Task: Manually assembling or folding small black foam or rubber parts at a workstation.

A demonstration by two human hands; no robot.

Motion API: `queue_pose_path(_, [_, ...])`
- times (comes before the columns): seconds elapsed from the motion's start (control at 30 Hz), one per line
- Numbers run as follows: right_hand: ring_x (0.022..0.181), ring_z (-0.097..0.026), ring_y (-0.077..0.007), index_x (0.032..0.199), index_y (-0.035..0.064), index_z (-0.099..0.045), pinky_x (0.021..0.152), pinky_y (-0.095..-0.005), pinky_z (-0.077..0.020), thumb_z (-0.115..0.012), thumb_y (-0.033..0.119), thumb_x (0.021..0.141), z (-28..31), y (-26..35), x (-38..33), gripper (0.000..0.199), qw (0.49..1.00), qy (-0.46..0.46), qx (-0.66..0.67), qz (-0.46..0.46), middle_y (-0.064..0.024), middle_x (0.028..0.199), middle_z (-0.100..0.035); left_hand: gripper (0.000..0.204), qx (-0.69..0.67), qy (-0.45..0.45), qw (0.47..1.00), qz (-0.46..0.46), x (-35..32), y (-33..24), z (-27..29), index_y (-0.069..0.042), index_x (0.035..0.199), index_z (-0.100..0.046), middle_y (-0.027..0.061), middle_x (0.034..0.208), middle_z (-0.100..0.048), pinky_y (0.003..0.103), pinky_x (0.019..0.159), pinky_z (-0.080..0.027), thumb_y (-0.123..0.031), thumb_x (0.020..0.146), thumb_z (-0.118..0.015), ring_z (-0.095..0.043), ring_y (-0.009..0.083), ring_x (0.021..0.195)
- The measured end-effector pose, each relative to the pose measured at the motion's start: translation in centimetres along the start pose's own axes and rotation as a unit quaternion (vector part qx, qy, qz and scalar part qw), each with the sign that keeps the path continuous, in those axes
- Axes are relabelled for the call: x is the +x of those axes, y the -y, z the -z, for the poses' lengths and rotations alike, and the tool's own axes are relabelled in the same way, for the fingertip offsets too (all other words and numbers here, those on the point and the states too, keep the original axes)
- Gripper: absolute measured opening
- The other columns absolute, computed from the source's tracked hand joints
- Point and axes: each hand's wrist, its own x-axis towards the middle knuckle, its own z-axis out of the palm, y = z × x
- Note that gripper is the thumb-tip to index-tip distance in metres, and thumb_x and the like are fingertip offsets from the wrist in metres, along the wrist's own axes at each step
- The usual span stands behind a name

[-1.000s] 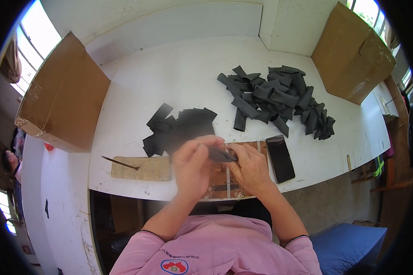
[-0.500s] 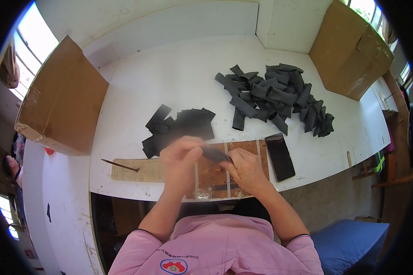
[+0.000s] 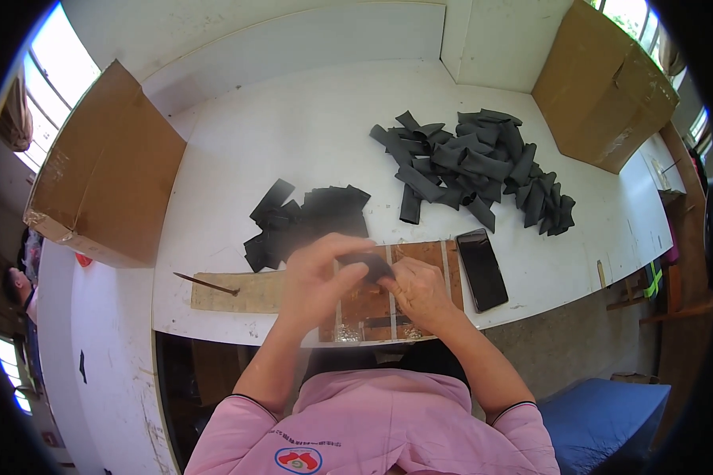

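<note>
A small piece of black fabric is between my two hands, above a brown taped board at the table's front edge. My right hand pinches its right end. My left hand, slightly blurred, curls round the other end with thumb below and fingers above. Just beyond the left hand lies a pile of flat black fabric pieces. Farther off to the right is a larger heap of dark grey fabric tubes, several with open ends showing.
A black phone rests right of the board. To the left, a thin pointed tool lies on a tan strip. Cardboard boxes stand at the left and far right of the white table.
The left hand has shifted slightly right along the fabric piece, its thumb now over the piece. The piece looks shorter and more bunched between the hands. The piles are unchanged.
</note>
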Motion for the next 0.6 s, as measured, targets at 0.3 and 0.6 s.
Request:
queue_pose_path(0.3, [0.057,-0.051,-0.0308,0.070,0.0009,-0.051,0.050,-0.0370,-0.0407,-0.061,0.015,0.074,1.0,0.8,1.1,0.018,0.999,0.019,0.019,0.021,-0.0134,0.062,-0.050,0.011,0.084,0.013,0.994,-0.064,0.2,3.3,0.7,0.002,0.088,-0.060,0.0051,0.076,-0.057,0.020,0.061,-0.040,-0.005,0.079,-0.057,-0.051,0.0093,0.068])
queue_pose_path(0.6, [0.051,-0.044,-0.0056,0.086,-0.0044,-0.056,0.048,-0.0211,-0.0355,-0.045,0.023,0.088,6.5,-1.9,5.7,0.030,0.936,-0.214,0.169,-0.224,-0.0022,0.056,-0.052,0.026,0.614,-0.314,0.723,0.041,9.7,15.4,15.1,0.002,0.089,-0.056,0.0171,0.086,-0.060,0.040,0.074,-0.046,-0.017,0.073,-0.059,-0.055,0.0347,0.086])
